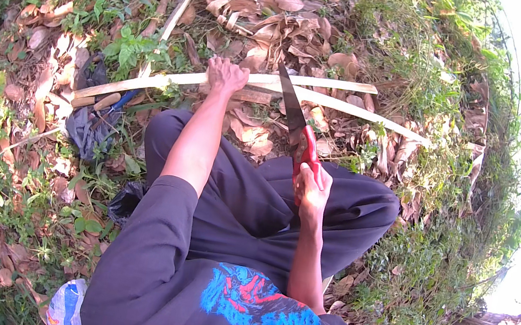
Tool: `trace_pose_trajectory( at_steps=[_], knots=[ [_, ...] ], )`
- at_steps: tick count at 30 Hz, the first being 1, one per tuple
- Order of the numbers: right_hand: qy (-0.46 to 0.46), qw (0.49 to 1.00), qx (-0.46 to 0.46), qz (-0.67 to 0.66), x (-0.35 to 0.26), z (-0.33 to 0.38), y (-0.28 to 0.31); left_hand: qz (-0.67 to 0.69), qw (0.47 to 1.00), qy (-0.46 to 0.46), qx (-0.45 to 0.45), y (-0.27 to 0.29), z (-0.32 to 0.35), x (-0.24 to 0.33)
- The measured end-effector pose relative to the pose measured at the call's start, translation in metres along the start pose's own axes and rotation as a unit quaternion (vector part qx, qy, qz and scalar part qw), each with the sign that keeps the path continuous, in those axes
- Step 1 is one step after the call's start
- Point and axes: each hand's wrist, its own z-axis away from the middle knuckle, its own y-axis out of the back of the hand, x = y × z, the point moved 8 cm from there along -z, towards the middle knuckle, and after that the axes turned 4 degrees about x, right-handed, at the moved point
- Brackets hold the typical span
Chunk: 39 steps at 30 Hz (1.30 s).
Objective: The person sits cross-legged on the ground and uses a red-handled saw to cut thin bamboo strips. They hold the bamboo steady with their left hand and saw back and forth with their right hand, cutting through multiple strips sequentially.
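Observation:
My left hand (226, 76) is closed over a long pale strip (157, 81), which looks like split bamboo or wood, and presses it down ahead of my crossed legs. In my right hand (311, 186) is the red handle of a handsaw (292, 109). Its dark blade points away from me and lies across the strip, just right of my left hand. Whether the teeth have cut in cannot be seen. A second pale strip (358, 112) runs out to the right under or beside the first. Below them rests a short brownish piece (251, 96).
On the left, a black plastic bag (87, 133) lies by a wooden handle (107, 101) and a blue-handled tool (125, 100). Another pale strip (181, 8) points away at the upper left. Dry leaves (257, 140) and grass surround me. A blue-and-white package (67, 309) sits at lower left.

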Motion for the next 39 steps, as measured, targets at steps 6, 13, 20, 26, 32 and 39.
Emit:
trace_pose_trajectory(
  at_steps=[6, 13, 20, 26, 32, 39],
  knots=[
    [0.003, 0.997, -0.006, 0.074, -0.008, -0.021, -0.012, 0.047, 0.999, 0.016, -0.005, -0.003, 0.001, -0.008],
    [-0.013, 0.997, 0.006, 0.076, -0.002, -0.007, -0.012, 0.030, 0.998, 0.009, -0.054, -0.004, 0.000, -0.004],
    [0.040, 0.994, -0.012, 0.097, -0.004, -0.035, -0.029, 0.031, 0.998, 0.013, -0.061, -0.005, -0.006, -0.007],
    [0.047, 0.992, -0.009, 0.119, -0.006, 0.006, -0.019, 0.019, 0.997, 0.020, -0.071, -0.008, -0.002, -0.006],
    [0.055, 0.994, -0.001, 0.093, 0.004, -0.047, -0.025, 0.024, 0.997, 0.019, -0.073, -0.002, -0.004, -0.001],
    [0.032, 0.991, 0.007, 0.128, -0.014, 0.018, -0.012, 0.011, 0.999, 0.029, -0.045, -0.009, -0.004, -0.009]
  ],
)
